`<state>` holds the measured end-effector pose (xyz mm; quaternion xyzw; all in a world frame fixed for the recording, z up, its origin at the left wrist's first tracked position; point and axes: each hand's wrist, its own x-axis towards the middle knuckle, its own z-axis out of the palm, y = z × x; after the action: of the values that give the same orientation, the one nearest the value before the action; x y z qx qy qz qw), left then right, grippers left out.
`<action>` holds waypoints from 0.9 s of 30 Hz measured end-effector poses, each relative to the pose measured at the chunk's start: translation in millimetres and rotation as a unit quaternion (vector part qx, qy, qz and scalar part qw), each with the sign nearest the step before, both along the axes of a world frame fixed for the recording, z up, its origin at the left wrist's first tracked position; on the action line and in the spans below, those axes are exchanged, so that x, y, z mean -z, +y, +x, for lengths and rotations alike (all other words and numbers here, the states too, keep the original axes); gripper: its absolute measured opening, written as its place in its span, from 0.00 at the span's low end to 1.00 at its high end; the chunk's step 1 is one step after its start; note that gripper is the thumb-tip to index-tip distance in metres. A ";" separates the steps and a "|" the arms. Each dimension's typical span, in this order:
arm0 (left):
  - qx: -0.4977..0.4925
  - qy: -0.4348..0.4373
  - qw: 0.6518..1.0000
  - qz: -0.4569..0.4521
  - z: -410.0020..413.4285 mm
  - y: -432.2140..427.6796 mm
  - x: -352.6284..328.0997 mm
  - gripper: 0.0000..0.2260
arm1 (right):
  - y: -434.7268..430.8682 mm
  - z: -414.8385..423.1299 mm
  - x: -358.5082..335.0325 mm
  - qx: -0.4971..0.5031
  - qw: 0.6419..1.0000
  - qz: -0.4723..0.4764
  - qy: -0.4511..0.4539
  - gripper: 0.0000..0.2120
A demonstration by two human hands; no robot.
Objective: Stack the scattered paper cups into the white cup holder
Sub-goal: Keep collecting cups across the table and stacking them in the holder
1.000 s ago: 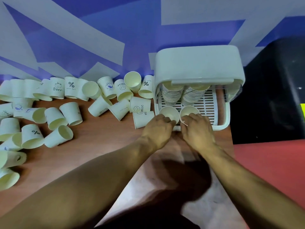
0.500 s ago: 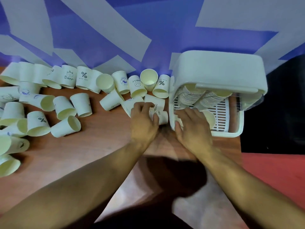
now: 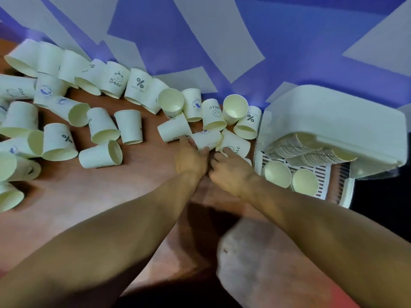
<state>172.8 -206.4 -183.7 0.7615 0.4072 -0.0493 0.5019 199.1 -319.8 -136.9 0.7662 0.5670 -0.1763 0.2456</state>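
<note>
**Op A:** Pos. of left hand [image 3: 192, 160]?

**Op B:** It is reaching fwd over the wooden table [image 3: 93, 196], palm down, forearm running in diag. from lower left. Thumb and curled fingers are closing round a lying cup [image 3: 208, 141], gripping it at the near end.

**Op A:** And right hand [image 3: 231, 172]?

**Op B:** It is lying just beside the left, knuckles up, wrist angling in from lower right. Fingers are curling, pressed together, w/ a fingertip touching the HELLO cup [image 3: 235, 145]. A white edge is showing under the palm. Cannot tell whether the hand is gripping anything.

**Op A:** Loc. of task items?

**Op B:** Scattered cups [image 3: 100, 127] are lying mostly on their sides across the table's left and rear, along the blue-and-grey wall [image 3: 222, 41]. The white cup holder [image 3: 333, 121] is standing at right, just beside the right hand. Nested stacks [image 3: 289, 150] are hanging under its top. Two upright cups [image 3: 278, 174] are sitting side by side, touching, on its slatted tray [image 3: 322, 178].
</note>
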 end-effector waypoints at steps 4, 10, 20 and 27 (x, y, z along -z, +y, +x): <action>0.028 0.008 0.999 0.019 2.5 4.6 8.4 0.12 | -2.8 6.7 -2.2 0.008 0.999 -0.037 -0.013 0.13; 0.120 -0.083 0.978 0.146 -7.7 11.1 -10.8 0.05 | -20.3 5.5 -17.5 0.033 0.998 0.044 -0.029 0.11; 0.306 -0.257 0.842 0.362 -29.2 -17.9 -85.5 0.06 | -93.5 -29.0 -81.1 0.261 0.898 0.347 -0.076 0.10; 0.437 -0.319 0.739 0.402 -39.9 -84.0 -115.1 0.09 | -174.9 -57.5 -89.0 0.383 0.810 0.427 -0.123 0.11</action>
<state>132.9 -290.4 -68.6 0.9578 -0.1726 0.1509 0.1735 141.7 -494.7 -48.0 0.9641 0.2112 0.0995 -0.1263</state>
